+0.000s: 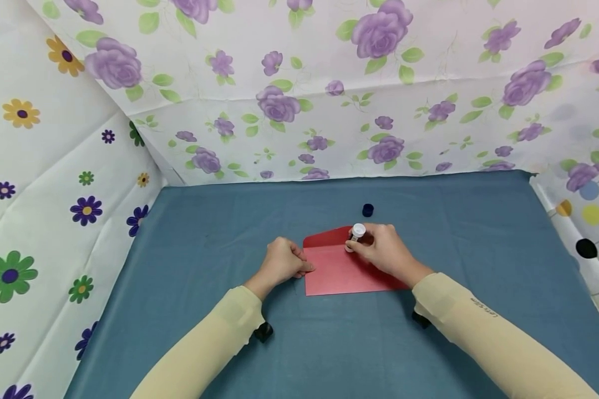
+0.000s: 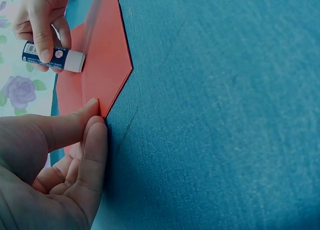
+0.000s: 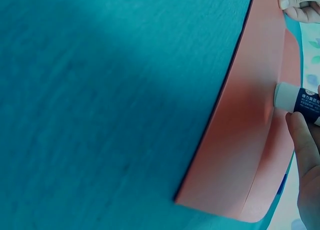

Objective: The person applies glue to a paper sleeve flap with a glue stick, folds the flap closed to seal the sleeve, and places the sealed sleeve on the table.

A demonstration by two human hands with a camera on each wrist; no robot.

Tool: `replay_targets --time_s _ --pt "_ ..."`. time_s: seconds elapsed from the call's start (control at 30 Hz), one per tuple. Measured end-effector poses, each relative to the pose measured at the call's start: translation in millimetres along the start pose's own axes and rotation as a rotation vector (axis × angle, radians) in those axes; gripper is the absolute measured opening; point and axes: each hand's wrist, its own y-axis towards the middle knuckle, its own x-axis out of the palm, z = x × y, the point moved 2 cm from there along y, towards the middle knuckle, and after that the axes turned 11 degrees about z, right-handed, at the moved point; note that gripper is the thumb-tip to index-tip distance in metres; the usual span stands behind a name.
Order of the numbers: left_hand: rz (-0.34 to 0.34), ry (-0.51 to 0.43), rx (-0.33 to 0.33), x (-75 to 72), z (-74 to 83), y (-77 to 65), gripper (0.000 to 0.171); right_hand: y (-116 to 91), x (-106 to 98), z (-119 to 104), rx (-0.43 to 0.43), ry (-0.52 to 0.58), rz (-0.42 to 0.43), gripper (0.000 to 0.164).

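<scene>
- At nine o'clock of red paper envelope (image 1: 341, 274): left hand (image 1: 285, 260), pinching it.
- Two o'clock: right hand (image 1: 386, 249), gripping cylindrical navy-and-white glue stick (image 2: 58, 55).
- Beyond twelve: round dark-blue cap (image 1: 367, 210).

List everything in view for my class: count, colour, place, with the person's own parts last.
Envelope: one, red, centre, flap open
Glue stick: one, dark blue and white, at the envelope's fold
Cap: one, dark blue, beyond the envelope
Tablecloth: one, blue, under the envelope
Patterned sheets: three, white with coloured prints, back, left, right
Devices: two, black, near the sleeves
Sleeves: two, cream, foreground
Left hand: one, bare, pinching the envelope's left edge
Right hand: one, bare, holding the glue stick
</scene>
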Motion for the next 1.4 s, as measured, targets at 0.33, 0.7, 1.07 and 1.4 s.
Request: replay_targets --time_s 0.33,0.7,1.07,1.4 --pt "0.002 -0.007 -0.032 -2.9 1.1 -1.3 0.020 -2 -9 5 0.005 0.014 -0.006 0.020" --pt "0.010 -0.012 -0.025 -0.3 0.5 -0.9 0.020 -6 -21 20 -0.015 -0.004 0.038 0.019" --pt "0.010 -0.003 -0.034 0.7 1.1 -1.3 0.020 -11 -35 33 0.022 0.019 0.046 0.022" --pt "-0.001 -0.036 -0.042 2.4 0.4 0.9 0.021 -12 -47 43 0.024 0.018 0.064 0.017"
